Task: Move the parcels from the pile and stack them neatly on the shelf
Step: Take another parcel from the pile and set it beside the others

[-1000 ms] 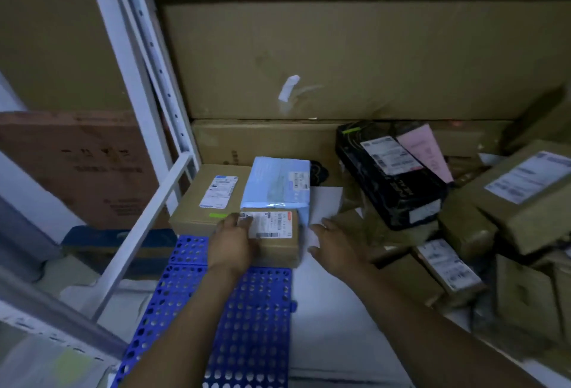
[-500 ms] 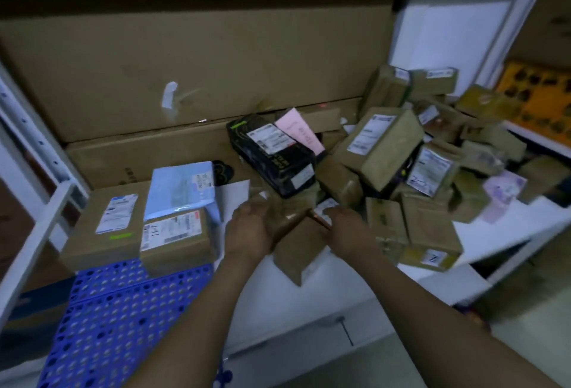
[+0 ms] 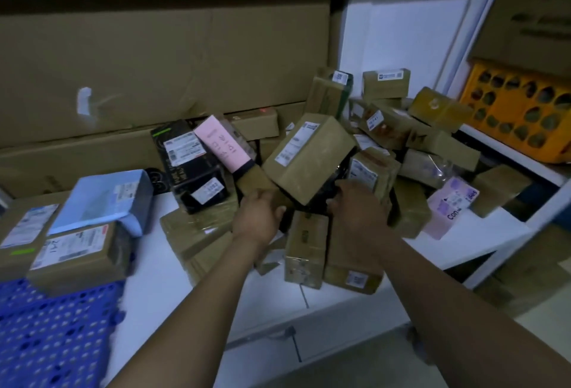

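Note:
A jumbled pile of brown parcels (image 3: 383, 152) covers the middle and right of the white shelf (image 3: 154, 288). At its front a large brown parcel (image 3: 312, 155) with a white label sits tilted, raised above the others. My left hand (image 3: 259, 217) grips its lower left corner from below. My right hand (image 3: 355, 205) holds its lower right edge, fingers hidden behind it. At the left stand the placed parcels: a labelled brown box (image 3: 77, 251), a light blue parcel (image 3: 105, 199) and a flat brown box (image 3: 21, 233).
A black box (image 3: 191, 168) and a pink box (image 3: 225, 146) lean at the pile's left. A blue perforated mat (image 3: 55, 332) lies at the bottom left. Big flat cartons (image 3: 154, 63) line the back. A yellow crate (image 3: 519, 109) sits on the right-hand shelf.
My view has swung right, from the stacked parcels to the pile. Both hands left the small parcels at the pile's front and took hold of the large tilted brown parcel.

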